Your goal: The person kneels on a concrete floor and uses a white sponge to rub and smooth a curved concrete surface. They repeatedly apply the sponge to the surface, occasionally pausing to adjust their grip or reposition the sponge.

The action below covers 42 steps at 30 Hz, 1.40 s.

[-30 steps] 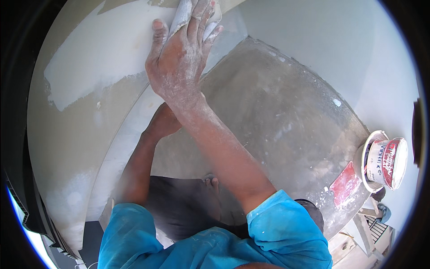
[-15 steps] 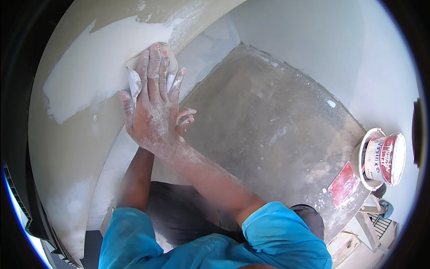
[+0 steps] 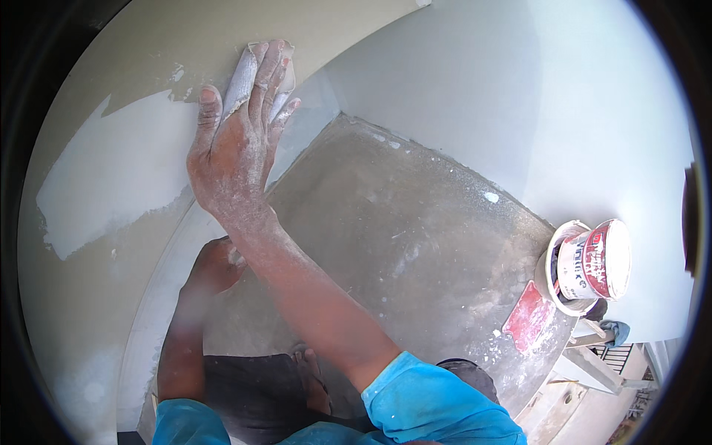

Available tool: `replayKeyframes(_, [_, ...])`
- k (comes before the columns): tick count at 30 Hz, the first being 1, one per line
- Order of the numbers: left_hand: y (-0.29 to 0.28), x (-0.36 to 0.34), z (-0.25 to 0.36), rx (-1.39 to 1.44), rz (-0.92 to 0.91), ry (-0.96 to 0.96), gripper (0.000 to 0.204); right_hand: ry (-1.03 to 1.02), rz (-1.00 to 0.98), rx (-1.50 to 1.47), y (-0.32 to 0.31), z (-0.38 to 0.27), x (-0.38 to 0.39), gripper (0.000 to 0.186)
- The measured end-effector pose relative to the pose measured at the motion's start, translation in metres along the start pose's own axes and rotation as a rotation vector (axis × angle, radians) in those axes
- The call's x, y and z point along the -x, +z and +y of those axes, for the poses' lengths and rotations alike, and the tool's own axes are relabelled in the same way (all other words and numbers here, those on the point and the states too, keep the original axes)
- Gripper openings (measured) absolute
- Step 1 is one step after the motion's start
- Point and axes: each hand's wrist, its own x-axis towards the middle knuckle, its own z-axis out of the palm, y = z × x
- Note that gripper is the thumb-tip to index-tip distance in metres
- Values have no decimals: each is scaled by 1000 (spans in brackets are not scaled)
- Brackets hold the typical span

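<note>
Right hand [image 3: 231, 157] has slid rightward beside the filler patch [image 3: 119, 163], grip pressing a folded sanding sheet [image 3: 241, 85], long axis along the fingers, against the wall [image 3: 163, 41]; left hand [image 3: 218, 265], lower: cannot tell.

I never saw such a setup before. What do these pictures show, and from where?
No machine here: a head-worn fisheye camera looks down at a person's two bare hands. The dusty right hand holds a folded whitish sheet against a beige wall with a white patch. The left hand is lower, partly behind the right forearm; its grip is hidden. On the grey floor are a flat red piece and a round white bucket with a red-and-white tub.
</note>
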Motion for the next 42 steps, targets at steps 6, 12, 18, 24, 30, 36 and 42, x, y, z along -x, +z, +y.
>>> replayKeyframes(6, [13,-32,-2,61,-87,-143,40,-125,-144,-130,35,-33,141,74])
replayKeyframes(12, [0,3,-46,-28,12,-169,46,116,-23,-93,7,-3,1,72])
replayKeyframes(18, [10,-23,-27,151,44,-108,47,-41,-128,-73,22,-20,125,69])
replayKeyframes(24, [-2,-1,-7,68,-51,-207,51,47,-20,28,6,-15,26,68])
replayKeyframes(30, [6,-18,-1,93,-61,-110,38,-90,-115,-16,29,-44,101,67])
replayKeyframes(36, [10,7,-19,145,203,71,37,99,-123,-24,11,-28,37,68])
replayKeyframes(42, [11,-20,7,45,129,-62,34,-56,-86,24,38,-37,94,72])
